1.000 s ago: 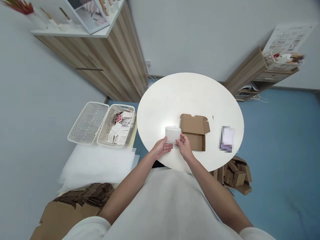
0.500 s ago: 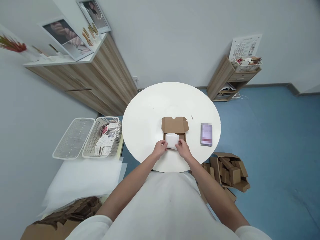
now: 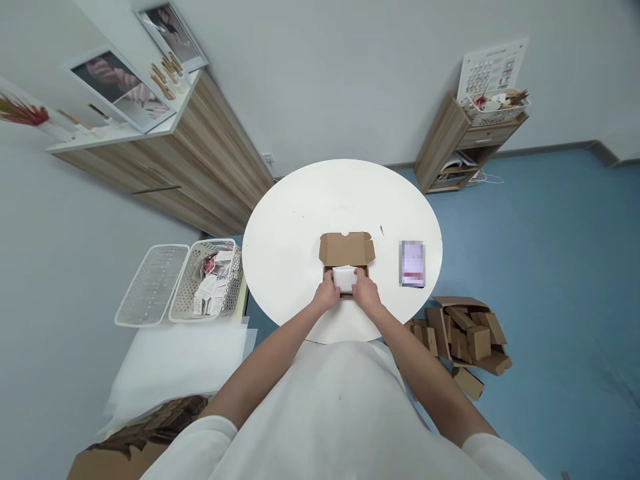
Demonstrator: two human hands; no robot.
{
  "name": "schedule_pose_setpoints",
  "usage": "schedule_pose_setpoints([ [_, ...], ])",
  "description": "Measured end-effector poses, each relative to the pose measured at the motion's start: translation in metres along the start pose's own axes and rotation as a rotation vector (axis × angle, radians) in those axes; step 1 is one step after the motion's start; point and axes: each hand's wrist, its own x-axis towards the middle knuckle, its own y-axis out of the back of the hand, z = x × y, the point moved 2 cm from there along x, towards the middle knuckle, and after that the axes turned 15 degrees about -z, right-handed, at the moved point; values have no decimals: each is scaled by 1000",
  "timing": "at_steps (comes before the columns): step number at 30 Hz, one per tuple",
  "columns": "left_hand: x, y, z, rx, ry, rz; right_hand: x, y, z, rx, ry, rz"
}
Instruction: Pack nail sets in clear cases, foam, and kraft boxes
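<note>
An open brown cardboard box (image 3: pixel 347 249) lies on the white round table (image 3: pixel 290 233), its lid folded back away from me. Within the box's opening is a white wrapped packet (image 3: pixel 344 279). My left hand (image 3: pixel 327 292) grips the packet's left edge, and my right hand (image 3: pixel 365 292) grips its right edge. The fingers of both hands are bent around the packet and partly hidden by it and the box. What the wrapping contains cannot be seen.
A blurred phone-like thing (image 3: pixel 413 264) lies at the table's right. To the left stand a white basket (image 3: pixel 179 308) of paper packets and white sheets (image 3: pixel 175 360). On the floor at right, a carton (image 3: pixel 439 333) holds several small boxes. A wooden cabinet (image 3: pixel 215 147) stands at back left.
Both hands have brought the white packet forward and down into the box. The hands now sit at the box's sides. The view has shifted slightly.
</note>
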Motion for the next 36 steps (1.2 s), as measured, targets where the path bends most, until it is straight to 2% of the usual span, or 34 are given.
schedule_pose_setpoints([
  [4,-2,-7,2,160,-35,-83,2,-6,1,-95,-11,-54],
  [9,-9,-6,6,185,-72,-64,-2,-5,-1,-94,24,-48],
  [11,-14,1,5,184,-130,-6,-5,2,2,-51,88,8],
  [14,-18,19,0,121,-192,145,-8,18,17,120,160,188],
  [17,-11,42,-8,-66,-97,188,2,33,41,422,63,298],
  [20,3,58,-12,-355,3,105,23,41,61,784,-40,249],
  [22,13,64,-12,-510,28,22,37,44,66,935,-68,177],
  [25,24,65,-10,-631,13,-49,50,45,63,1092,-45,13],
  [27,27,64,-7,-656,-23,-62,53,47,56,1118,-17,-30],
  [32,22,64,-1,-677,-134,-18,42,53,36,1042,129,-34],
  [36,13,63,-3,-728,-198,-70,31,54,26,1009,206,-137],
])
